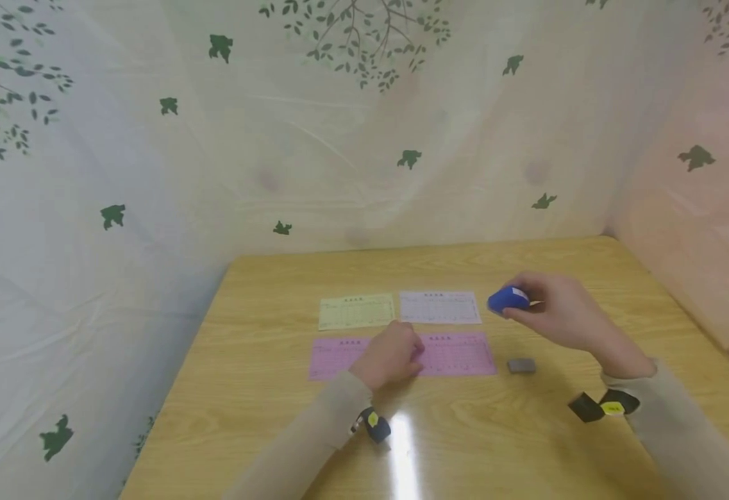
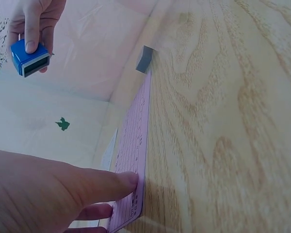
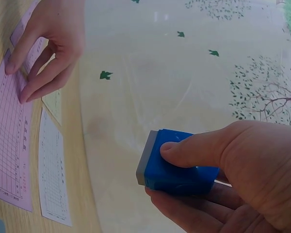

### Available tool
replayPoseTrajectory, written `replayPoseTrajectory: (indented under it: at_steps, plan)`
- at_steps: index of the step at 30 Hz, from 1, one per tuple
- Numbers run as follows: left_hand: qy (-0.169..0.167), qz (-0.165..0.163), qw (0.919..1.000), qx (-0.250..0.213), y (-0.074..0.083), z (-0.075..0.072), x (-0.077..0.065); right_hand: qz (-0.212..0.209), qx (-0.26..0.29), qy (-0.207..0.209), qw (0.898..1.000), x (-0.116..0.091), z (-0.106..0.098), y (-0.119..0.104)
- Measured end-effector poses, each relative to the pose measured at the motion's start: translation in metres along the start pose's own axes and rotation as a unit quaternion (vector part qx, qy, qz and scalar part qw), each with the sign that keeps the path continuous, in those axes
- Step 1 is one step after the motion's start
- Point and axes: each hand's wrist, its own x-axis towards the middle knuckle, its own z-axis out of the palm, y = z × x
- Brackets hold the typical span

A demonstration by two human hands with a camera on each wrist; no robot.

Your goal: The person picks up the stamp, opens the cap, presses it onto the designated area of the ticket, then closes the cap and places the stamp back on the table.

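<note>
My right hand [image 1: 561,312] holds a blue self-inking stamp [image 1: 507,299] above the table, right of the paper slips. In the left wrist view the dark printing face of the stamp [image 2: 36,64] shows. The thumb lies on one side of the stamp [image 3: 182,167], with fingers under the other. My left hand [image 1: 391,353] rests its fingertips at the left end of the right-hand pink slip [image 1: 458,355], thumb and fingers apart. Behind its wrist lies the other pink slip [image 1: 333,357], partly covered. All slips bear printed grids.
A yellow slip [image 1: 356,312] and a white slip [image 1: 441,307] lie in a row behind the pink ones. A small grey block [image 1: 521,366] sits right of the pink slips. Patterned cloth [image 1: 352,180] hangs around the wooden table [image 1: 246,423].
</note>
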Motion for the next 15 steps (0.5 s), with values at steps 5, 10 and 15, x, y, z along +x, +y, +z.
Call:
replayPoseTrajectory:
  at_steps: [5, 10, 15]
  plan:
    - [0.002, -0.002, 1.0000, -0.002, -0.001, 0.000, 0.000, 0.002, -0.008, -0.005, 1.000, -0.002, 0.001, 0.004]
    - [0.004, -0.006, 0.9999, -0.008, -0.001, 0.001, 0.000, 0.013, -0.012, -0.025, 1.000, -0.004, 0.005, 0.007]
    - [0.002, -0.006, 1.0000, -0.004, -0.001, 0.002, 0.000, 0.021, -0.017, -0.057, 0.998, -0.007, 0.013, 0.009]
